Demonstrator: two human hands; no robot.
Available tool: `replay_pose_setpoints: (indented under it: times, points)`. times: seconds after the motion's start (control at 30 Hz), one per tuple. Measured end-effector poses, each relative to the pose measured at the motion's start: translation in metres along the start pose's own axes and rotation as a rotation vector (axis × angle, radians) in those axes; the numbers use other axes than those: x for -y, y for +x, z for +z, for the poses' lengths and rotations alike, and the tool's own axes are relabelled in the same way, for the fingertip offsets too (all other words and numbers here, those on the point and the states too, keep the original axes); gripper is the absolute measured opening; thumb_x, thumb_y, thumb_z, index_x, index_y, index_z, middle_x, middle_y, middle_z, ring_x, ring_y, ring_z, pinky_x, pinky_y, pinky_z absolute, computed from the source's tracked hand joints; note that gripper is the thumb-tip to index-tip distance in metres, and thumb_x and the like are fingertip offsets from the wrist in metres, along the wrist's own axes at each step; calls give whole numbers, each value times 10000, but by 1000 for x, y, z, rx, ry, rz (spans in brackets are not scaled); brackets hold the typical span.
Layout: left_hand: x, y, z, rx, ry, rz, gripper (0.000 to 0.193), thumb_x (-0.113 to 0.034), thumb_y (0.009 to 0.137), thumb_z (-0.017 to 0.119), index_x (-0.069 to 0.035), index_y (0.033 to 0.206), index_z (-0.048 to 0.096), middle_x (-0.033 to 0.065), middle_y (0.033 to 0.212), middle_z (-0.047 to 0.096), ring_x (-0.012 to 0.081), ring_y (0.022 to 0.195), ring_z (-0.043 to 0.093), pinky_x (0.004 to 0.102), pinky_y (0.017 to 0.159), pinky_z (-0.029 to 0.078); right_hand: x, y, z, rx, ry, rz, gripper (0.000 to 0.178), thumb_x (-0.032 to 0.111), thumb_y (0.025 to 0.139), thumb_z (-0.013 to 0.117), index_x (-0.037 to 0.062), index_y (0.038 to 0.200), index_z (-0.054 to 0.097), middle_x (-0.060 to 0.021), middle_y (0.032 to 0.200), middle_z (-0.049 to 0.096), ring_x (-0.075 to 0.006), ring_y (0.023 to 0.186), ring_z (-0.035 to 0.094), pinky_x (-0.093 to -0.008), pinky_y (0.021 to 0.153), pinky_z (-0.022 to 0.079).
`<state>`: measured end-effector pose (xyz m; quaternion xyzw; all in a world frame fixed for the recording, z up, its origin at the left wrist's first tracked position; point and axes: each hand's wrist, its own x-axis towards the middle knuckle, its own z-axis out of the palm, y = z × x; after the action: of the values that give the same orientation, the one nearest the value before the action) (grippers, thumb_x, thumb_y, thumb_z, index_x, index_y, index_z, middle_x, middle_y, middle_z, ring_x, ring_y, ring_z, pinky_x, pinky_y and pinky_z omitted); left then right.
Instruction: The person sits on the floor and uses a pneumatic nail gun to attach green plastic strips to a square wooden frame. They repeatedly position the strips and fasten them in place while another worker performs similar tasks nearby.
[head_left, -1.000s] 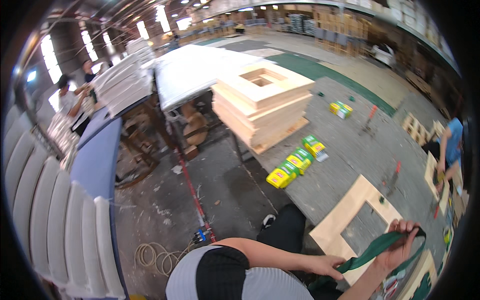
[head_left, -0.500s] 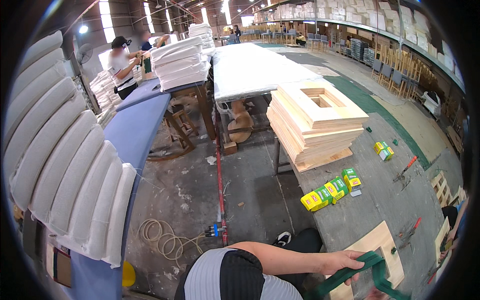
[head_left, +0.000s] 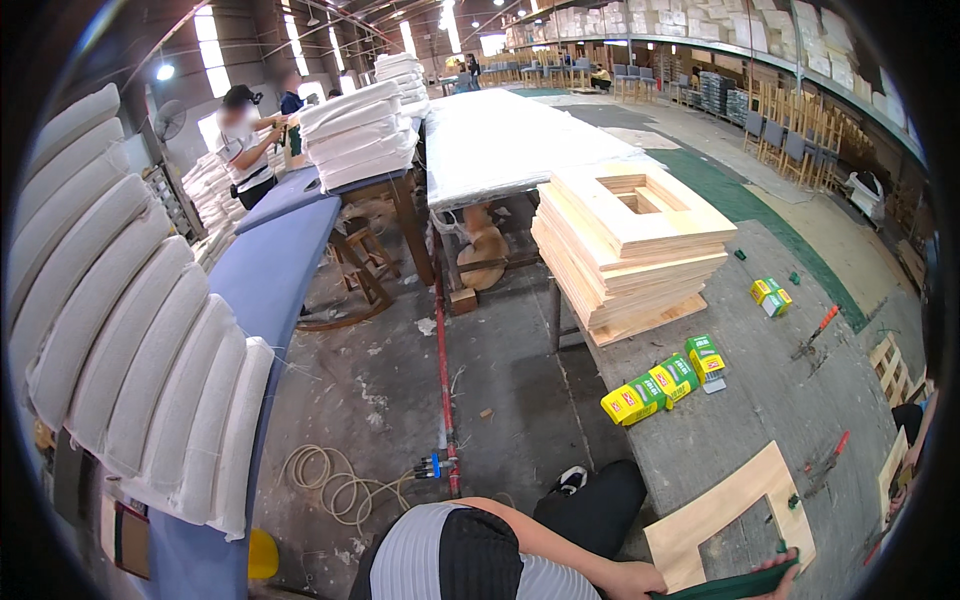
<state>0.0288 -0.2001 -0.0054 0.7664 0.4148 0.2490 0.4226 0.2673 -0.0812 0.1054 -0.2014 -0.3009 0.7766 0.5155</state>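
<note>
A green webbing strap (head_left: 728, 584) is stretched low across the near side of a flat plywood frame (head_left: 682, 545), which lies on the grey table. My left hand (head_left: 638, 579) grips the strap's left end at the bottom edge of the picture, most of its fingers cut off or hidden. At the other end, my right hand (head_left: 786, 574) has its fingers curled over the strap, its wrist out of view. The frame has a rectangular opening, and a small dark green bit (head_left: 793, 500) sits on its right side.
A stack of plywood frames (head_left: 630, 250) stands farther along the table (head_left: 740, 400). Nearer are yellow-green boxes (head_left: 652, 390) and red-handled tools (head_left: 842, 442). White padded pieces (head_left: 130, 330) line the left bench. A co-worker (head_left: 245, 150) stands far left; another's arm (head_left: 925, 430) shows at right.
My left hand has moved down and left, off the plywood frame's middle. The strap, looped before, is now drawn out flat between both hands, uncovering the frame's opening.
</note>
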Motion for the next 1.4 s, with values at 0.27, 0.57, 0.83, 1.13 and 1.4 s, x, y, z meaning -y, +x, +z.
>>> replay_pose_setpoints:
  times: [0.27, 0.57, 0.83, 1.13, 1.4]
  points:
    - [11, 14, -43, 98, -474, 3, 444, -358, 1019, 638, 51, 1192, 657, 129, 1127, 723, 226, 1063, 665, 417, 952, 510, -10, -25, 43, -111, -302, 89, 376, 378, 1031, 651, 34, 1180, 616, -84, 1022, 653, -206, 862, 625, -358, 789, 561]
    - [-27, 48, -98, 168, -1491, -49, 427, -405, 1049, 612, -106, 1348, 553, -17, 1014, 659, 93, 838, 613, 292, 727, 511, -90, -58, 71, -143, -440, 437, 304, 260, 1084, 585, -21, 1199, 605, -105, 986, 651, -216, 854, 643, -364, 774, 556]
    - [-43, 54, -104, -137, -1229, -220, 330, -311, 1054, 589, -39, 1241, 593, 91, 999, 707, 169, 746, 688, 343, 700, 599, -103, -65, 37, 126, -805, 683, 354, 172, 1054, 615, -61, 1320, 624, -116, 1198, 685, -207, 1013, 638, -358, 911, 528]
    - [-30, 49, -72, -101, -953, -233, 232, -167, 1032, 589, 43, 971, 666, 99, 777, 706, 174, 639, 683, 337, 549, 558, -74, -46, 8, 215, -434, 249, 463, 98, 1038, 592, -16, 1476, 495, -124, 1430, 563, -213, 1231, 575, -382, 1043, 479]
    - [-29, 30, -33, -88, -676, -212, 191, -137, 968, 628, 43, 952, 688, 88, 786, 707, 177, 682, 682, 331, 595, 541, -89, -36, 23, -51, -868, 39, 258, 130, 1059, 560, -21, 1242, 660, -120, 1135, 707, -209, 1015, 649, -346, 904, 520]
